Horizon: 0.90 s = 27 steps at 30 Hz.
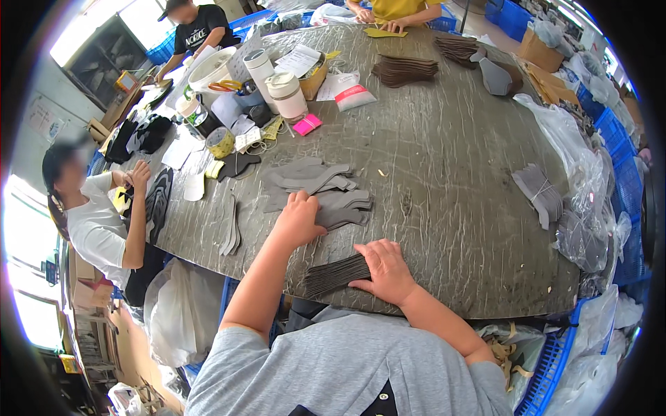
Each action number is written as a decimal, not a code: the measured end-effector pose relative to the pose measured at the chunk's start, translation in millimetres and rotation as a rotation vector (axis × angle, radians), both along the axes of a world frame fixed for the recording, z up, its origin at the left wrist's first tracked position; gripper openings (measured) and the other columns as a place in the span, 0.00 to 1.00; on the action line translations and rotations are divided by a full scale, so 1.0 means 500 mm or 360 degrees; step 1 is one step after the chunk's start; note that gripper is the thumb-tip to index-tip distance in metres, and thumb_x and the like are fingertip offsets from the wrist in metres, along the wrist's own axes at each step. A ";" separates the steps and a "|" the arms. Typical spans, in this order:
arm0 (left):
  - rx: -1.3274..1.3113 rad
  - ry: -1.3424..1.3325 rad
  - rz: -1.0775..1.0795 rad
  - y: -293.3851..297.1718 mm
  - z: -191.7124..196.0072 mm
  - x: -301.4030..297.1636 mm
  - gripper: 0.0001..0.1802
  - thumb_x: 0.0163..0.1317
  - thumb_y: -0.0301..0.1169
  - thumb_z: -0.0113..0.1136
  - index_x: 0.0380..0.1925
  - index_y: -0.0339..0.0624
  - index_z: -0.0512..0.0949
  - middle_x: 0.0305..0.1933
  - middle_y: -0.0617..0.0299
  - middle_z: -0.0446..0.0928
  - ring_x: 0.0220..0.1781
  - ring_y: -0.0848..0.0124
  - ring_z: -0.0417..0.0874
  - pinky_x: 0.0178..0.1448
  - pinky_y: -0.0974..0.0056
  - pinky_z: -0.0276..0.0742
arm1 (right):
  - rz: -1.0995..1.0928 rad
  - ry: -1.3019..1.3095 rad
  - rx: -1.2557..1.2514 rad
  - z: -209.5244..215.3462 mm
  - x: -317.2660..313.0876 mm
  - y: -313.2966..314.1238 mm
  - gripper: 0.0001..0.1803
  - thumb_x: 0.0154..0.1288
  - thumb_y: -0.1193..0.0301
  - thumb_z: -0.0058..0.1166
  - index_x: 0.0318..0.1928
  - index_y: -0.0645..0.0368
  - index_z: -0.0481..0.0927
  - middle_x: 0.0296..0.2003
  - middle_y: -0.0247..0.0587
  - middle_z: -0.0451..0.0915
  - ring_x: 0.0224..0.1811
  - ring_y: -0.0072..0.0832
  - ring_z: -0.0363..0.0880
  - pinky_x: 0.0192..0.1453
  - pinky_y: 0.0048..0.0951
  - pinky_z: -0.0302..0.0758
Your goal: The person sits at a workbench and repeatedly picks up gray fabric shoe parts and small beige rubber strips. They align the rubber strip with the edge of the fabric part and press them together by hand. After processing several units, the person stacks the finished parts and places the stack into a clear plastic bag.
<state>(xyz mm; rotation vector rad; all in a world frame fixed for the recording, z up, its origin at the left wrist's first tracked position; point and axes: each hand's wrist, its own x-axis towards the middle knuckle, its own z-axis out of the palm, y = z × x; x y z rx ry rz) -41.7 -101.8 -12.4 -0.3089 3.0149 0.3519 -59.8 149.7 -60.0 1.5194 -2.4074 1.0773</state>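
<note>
My right hand lies flat on a fanned stack of dark grey cut pieces near the front edge of the grey worktable. My left hand rests fingers down on a loose pile of lighter grey shaped pieces just beyond that stack. Neither hand lifts anything. A few more grey strips lie to the left of my left forearm.
Cups, a tape roll, a pink pad and papers crowd the far left. Brown stacked pieces lie at the back, a tied grey bundle and plastic bags at the right. Other people work at the left and far side.
</note>
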 end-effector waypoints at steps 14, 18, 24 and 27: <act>0.0427 -0.0230 -0.0203 0.076 0.032 0.107 0.24 0.53 0.31 0.70 0.48 0.34 0.73 0.49 0.43 0.76 0.55 0.44 0.76 0.56 0.50 0.74 | -0.0189 0.0001 -0.0059 0.012 0.014 0.005 0.52 0.37 0.55 0.79 0.65 0.50 0.68 0.64 0.51 0.60 0.68 0.53 0.57 0.70 0.49 0.60; 0.0546 0.0011 -0.0407 0.062 0.039 0.152 0.23 0.59 0.30 0.64 0.54 0.37 0.73 0.52 0.47 0.77 0.55 0.48 0.77 0.59 0.51 0.73 | -0.0137 -0.0070 0.0033 0.010 0.005 0.009 0.60 0.36 0.53 0.79 0.72 0.46 0.61 0.71 0.54 0.52 0.74 0.58 0.49 0.75 0.53 0.55; 0.0830 0.0246 -0.0284 0.039 -0.018 0.198 0.21 0.64 0.28 0.57 0.57 0.35 0.74 0.56 0.47 0.76 0.56 0.50 0.75 0.61 0.53 0.71 | 0.0163 -0.0296 0.0106 -0.005 -0.004 0.003 0.60 0.38 0.51 0.78 0.73 0.45 0.59 0.70 0.51 0.56 0.73 0.54 0.54 0.77 0.54 0.54; 0.0786 0.0378 -0.0364 0.072 -0.028 0.192 0.18 0.65 0.27 0.56 0.54 0.34 0.75 0.55 0.47 0.76 0.55 0.50 0.77 0.60 0.55 0.73 | 0.0181 -0.0227 0.0129 0.005 0.000 -0.003 0.58 0.38 0.51 0.77 0.72 0.45 0.61 0.70 0.50 0.57 0.72 0.53 0.56 0.76 0.53 0.56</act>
